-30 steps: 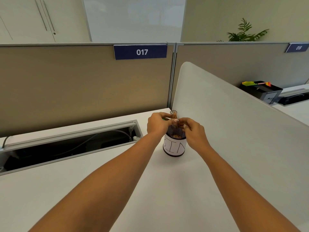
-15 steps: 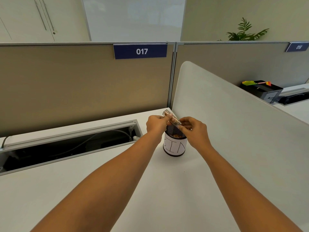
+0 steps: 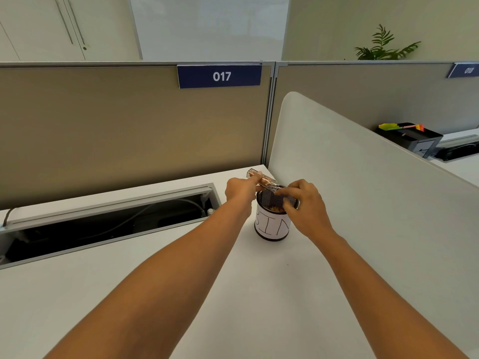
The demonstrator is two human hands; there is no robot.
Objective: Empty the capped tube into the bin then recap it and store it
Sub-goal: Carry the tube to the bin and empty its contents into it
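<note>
Left hand (image 3: 239, 189) tilts tube (image 3: 263, 180) over bin (image 3: 272, 224) rim, beside divider (image 3: 363, 177).

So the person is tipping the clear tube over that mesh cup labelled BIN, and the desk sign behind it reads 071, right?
Nearly. The head view shows the sign reads 017, not 071. The rest holds: the left hand tilts the clear tube over the mesh cup labelled BIN, with the right hand at its rim.
</note>
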